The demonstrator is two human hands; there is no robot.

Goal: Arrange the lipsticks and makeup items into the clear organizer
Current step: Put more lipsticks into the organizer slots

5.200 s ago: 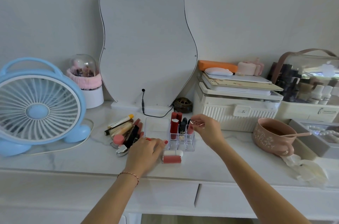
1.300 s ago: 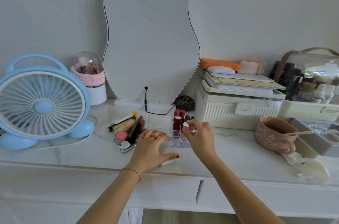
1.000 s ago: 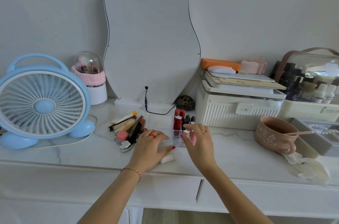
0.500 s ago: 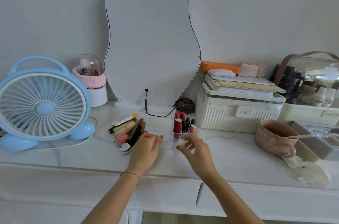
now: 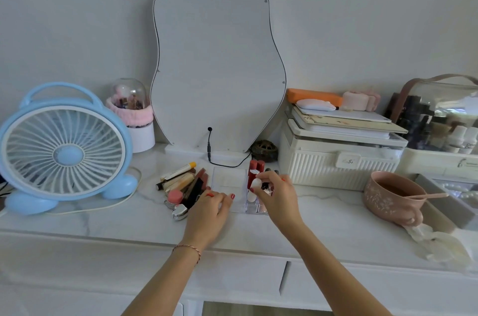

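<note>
White marble-look vanity top [image 5: 323, 214] runs under your hands, with a blue desk fan [image 5: 64, 152] at the left, a pear-shaped mirror [image 5: 217, 62] against the wall and a ribbed white storage box [image 5: 336, 163] at the right.

Your right hand [image 5: 278, 195] hovers over the small front slots of the clear organizer [image 5: 229, 181], fingertips curled in a pinch round a white lipstick tube [image 5: 253, 187], which stands roughly upright with its lower end at or just inside a slot. Red lipsticks [image 5: 256, 169] already stand in the slots behind it. Your left hand [image 5: 210, 208] rests on the organizer's near left edge, fingers fairly straight and holding nothing, apparently steadying it. The unsorted pile of makeup items [image 5: 183, 186] lies just left of the organizer, touching your left fingers.

Expect the tube to be light, rigid and smooth, so it may slip or twist if you squeeze the rounded cap; hold it on the straight barrel near the top and let it drop straight down. The organizer itself looks light and likely to slide on the glossy surface, so keep your left hand pressing on it. The silver item [image 5: 180, 211] at the pile's near end looks slick; take it by its sides.
</note>
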